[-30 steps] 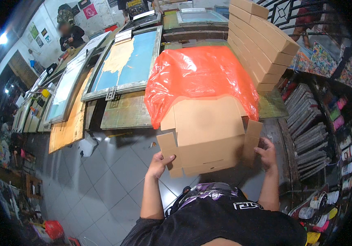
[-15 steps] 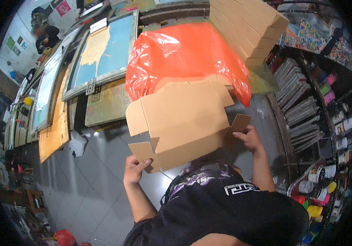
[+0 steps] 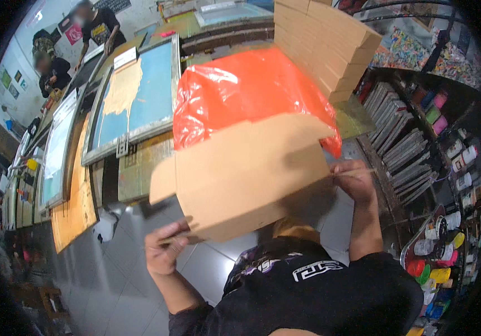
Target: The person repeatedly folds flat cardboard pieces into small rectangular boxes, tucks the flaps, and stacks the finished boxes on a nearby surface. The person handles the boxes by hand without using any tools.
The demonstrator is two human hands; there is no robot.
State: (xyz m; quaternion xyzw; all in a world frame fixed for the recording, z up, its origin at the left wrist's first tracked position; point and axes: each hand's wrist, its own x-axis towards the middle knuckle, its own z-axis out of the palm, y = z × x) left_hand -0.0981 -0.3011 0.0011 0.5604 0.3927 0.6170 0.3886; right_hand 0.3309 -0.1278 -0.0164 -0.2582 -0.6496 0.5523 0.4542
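Observation:
Between my hands is a flat brown cardboard box blank (image 3: 246, 173), tilted and held out in front of my body. My left hand (image 3: 166, 245) pinches a flap at its near left corner. At the near right corner my right hand (image 3: 354, 178) is closed on another flap, which shows edge-on. The blank's far edge overlaps a shiny red plastic sheet (image 3: 246, 84) lying on the worktable. Whether the blank touches the sheet I cannot tell.
Behind the red sheet rises a stack of brown cardboard boxes (image 3: 324, 47). Framed printing screens (image 3: 134, 92) lie on the left tables. Rows of stored frames (image 3: 402, 134) and paint tubs (image 3: 439, 246) line the right. Two people (image 3: 99, 25) are at the far left.
The blank has come nearer and tipped, and its near flaps have turned edge-on. My left hand moved left and down; my right hand shifted slightly right. A second person now shows at far left.

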